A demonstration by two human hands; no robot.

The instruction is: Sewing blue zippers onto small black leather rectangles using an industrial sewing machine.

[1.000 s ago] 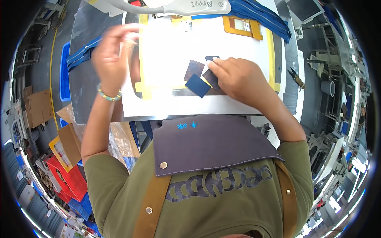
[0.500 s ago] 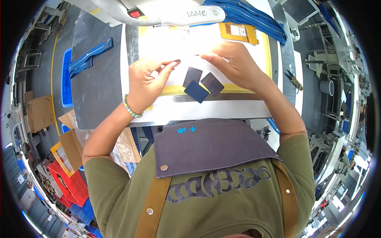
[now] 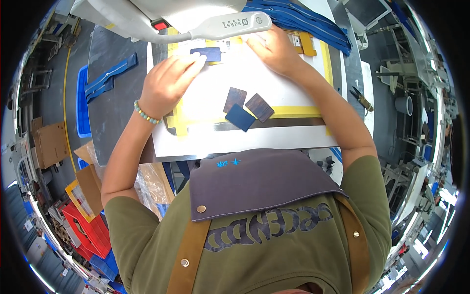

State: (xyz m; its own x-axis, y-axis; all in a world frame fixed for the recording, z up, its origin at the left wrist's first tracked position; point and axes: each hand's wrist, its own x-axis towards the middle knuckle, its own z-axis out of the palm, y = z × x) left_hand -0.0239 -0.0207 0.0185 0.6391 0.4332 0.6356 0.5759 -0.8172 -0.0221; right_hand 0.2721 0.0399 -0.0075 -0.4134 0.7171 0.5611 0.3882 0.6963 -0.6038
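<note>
My left hand [image 3: 169, 82], with a beaded bracelet at its wrist, has its fingers closed at the lower left edge of a small blue rectangular piece [image 3: 211, 54] on the white work surface. Farther right, under the lamp head, my right hand [image 3: 278, 53] has its thumb apart from its fingers; the lamp partly covers the fingertips, and nothing shows in them. Nearer to me lie a dark brown rectangular piece [image 3: 235, 99], another brown piece [image 3: 260, 108] and a navy piece [image 3: 240, 117] that overlaps the first.
A gooseneck lamp [image 3: 230, 26] and a white machine body [image 3: 161, 10] hang over the far side. Blue zippers [image 3: 306, 22] pile up at the back right, beside a yellow frame [image 3: 307, 44]. Another zipper [image 3: 110, 76] lies left; snips [image 3: 362, 99] lie right.
My hands have moved apart and away from me, the left leftward to the blue piece, which now shows. My right hand has gone up beneath the lamp head.
</note>
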